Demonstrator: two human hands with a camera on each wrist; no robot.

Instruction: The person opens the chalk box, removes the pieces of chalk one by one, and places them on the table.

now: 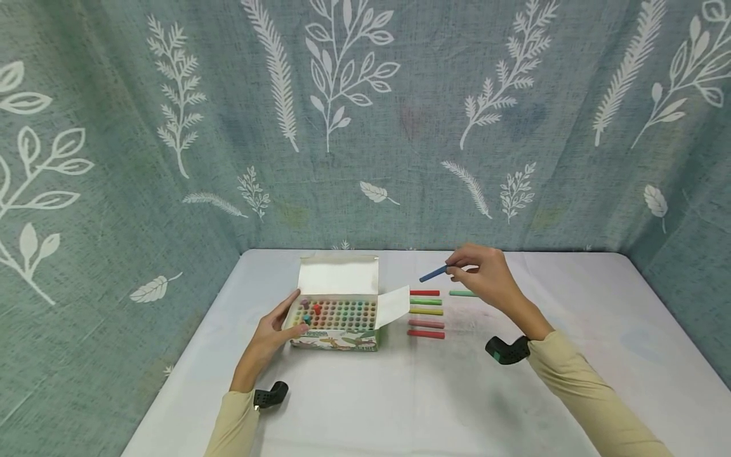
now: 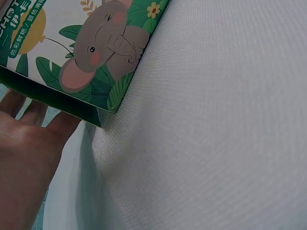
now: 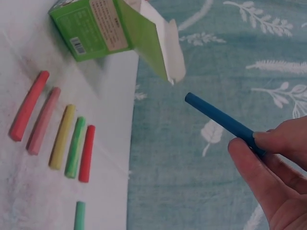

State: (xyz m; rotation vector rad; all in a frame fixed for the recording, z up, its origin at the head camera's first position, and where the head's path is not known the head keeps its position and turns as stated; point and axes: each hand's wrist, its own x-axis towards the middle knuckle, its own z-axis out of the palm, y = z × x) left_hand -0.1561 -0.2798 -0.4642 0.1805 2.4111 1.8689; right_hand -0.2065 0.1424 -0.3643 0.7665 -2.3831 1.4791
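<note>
My left hand grips the left end of an open chalk box, thumb at the near corner and fingers along the far side. In the left wrist view the box's elephant-printed front shows, with fingers partly behind it. Inside the box a holder full of round holes bears a few chalks at its left, one a red chalk. My right hand pinches one end of a blue chalk between thumb and fingers. That stick is raised over the table, right of the box, its free end pointing left.
Beside the box's right flap lies a column of chalks, with a yellow chalk in the middle and a red chalk nearest. A mint-green chalk lies further right. Behind the white table hangs a leaf-patterned curtain.
</note>
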